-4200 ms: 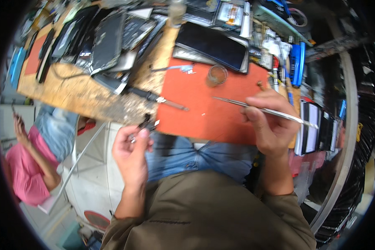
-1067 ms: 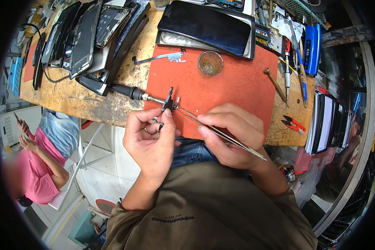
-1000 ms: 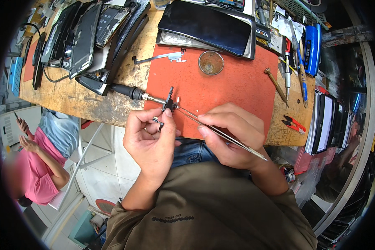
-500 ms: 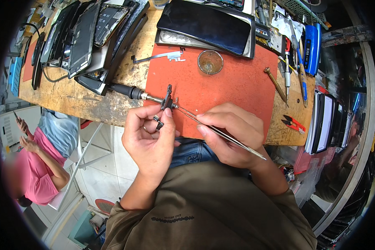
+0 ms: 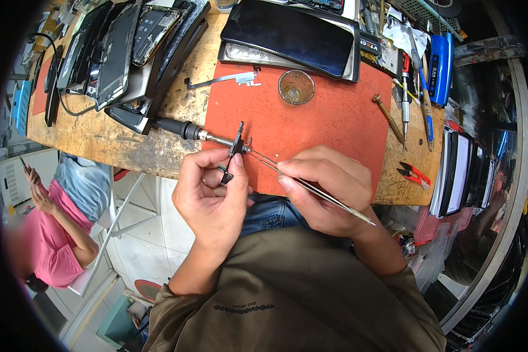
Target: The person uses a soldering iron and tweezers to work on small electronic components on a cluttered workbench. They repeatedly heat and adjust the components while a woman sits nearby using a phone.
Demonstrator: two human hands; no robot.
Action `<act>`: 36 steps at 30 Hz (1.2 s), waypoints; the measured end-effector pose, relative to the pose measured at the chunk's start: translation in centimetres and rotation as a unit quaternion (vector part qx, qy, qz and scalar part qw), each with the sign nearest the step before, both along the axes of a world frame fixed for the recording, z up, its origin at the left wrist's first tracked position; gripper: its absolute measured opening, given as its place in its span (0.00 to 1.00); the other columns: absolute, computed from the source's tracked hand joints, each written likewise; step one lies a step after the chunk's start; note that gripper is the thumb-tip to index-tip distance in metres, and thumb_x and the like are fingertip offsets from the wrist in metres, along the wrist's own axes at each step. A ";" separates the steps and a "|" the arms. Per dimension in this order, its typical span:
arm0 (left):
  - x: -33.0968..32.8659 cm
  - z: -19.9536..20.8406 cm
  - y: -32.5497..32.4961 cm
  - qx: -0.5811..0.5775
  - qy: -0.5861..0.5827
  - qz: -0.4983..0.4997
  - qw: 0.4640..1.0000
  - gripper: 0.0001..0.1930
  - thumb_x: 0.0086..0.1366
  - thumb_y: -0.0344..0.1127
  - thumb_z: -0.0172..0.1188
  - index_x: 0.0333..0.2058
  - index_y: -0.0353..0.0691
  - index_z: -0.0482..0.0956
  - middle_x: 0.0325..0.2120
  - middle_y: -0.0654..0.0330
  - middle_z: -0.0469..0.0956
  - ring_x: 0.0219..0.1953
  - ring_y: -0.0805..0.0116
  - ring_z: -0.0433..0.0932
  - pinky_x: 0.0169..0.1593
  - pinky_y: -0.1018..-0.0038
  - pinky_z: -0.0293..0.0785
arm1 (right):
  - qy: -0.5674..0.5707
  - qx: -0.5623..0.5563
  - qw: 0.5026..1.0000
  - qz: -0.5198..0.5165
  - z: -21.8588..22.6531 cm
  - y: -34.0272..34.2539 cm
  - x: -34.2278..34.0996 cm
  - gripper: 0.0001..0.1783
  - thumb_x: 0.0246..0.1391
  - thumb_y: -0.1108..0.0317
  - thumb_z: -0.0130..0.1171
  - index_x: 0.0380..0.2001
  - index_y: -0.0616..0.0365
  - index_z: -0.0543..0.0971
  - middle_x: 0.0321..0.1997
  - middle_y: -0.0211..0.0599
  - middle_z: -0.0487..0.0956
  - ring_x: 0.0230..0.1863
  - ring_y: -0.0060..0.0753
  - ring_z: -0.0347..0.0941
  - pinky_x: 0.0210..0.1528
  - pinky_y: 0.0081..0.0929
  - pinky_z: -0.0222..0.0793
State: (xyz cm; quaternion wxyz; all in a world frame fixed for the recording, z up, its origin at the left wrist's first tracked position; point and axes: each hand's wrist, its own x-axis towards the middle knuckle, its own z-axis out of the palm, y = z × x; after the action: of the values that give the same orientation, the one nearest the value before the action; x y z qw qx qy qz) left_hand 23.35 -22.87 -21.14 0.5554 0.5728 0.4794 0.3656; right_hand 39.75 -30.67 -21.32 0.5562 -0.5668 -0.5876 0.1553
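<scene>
Near the bench's front edge, my left hand (image 5: 213, 196) pinches a small, narrow black part (image 5: 238, 144) between thumb and fingers. It looks like a piece from a phone, but its exact kind is too small to tell. In my right hand (image 5: 330, 190) is a pair of metal tweezers (image 5: 325, 195), held like a pen, with the tips at the right side of the black part. A tiny metallic bit shows there; whether the tips grip it cannot be made out. Just behind the part, a black-handled hot air tool (image 5: 185, 128) lies with its metal nozzle toward it.
An orange-red mat (image 5: 340, 117) covers the bench middle, bearing a small round glass dish (image 5: 296, 88). A large phone (image 5: 287, 35) lies beyond it. Opened phones (image 5: 120, 58) pile up at left. Red snips (image 5: 415, 175) and a brass bolt-like rod (image 5: 388, 120) lie right. A seated person (image 5: 61, 223) is at left.
The black part has tilted slightly in my left fingers, its top end shifting a little right and down. The tweezers stay almost in place.
</scene>
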 end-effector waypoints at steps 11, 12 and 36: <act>0.1 -0.1 0.0 -0.001 -0.008 0.009 1.000 0.10 0.72 0.24 0.66 0.45 0.29 0.74 0.26 0.59 0.84 0.23 0.80 0.83 0.21 0.83 0.77 | -0.002 0.003 1.000 0.002 -0.1 0.0 0.0 0.15 0.47 0.85 0.71 0.40 0.67 0.83 0.32 0.45 0.83 0.30 0.41 0.83 0.30 0.33 0.77; 0.1 -0.1 0.0 -0.011 -0.010 0.010 1.000 0.10 0.72 0.24 0.66 0.45 0.29 0.74 0.26 0.59 0.84 0.23 0.80 0.83 0.21 0.83 0.77 | -0.002 0.003 1.000 0.002 -0.1 0.0 0.0 0.15 0.47 0.85 0.71 0.40 0.67 0.83 0.32 0.45 0.83 0.30 0.41 0.83 0.30 0.33 0.77; -0.3 -1.1 0.0 -0.011 -0.024 0.005 1.000 0.07 0.71 0.25 0.67 0.42 0.30 0.77 0.30 0.61 0.82 0.25 0.79 0.84 0.22 0.82 0.79 | -0.044 0.008 0.999 -0.022 0.7 -1.9 1.2 0.14 0.52 0.86 0.69 0.42 0.67 0.84 0.33 0.44 0.82 0.29 0.38 0.81 0.29 0.30 0.74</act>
State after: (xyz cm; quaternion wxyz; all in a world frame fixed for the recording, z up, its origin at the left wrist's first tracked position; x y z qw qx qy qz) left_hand 23.08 -22.90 -22.25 0.5714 0.5554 0.4725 0.3766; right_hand 40.93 -32.61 -20.61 0.5380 -0.5809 -0.6002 0.1134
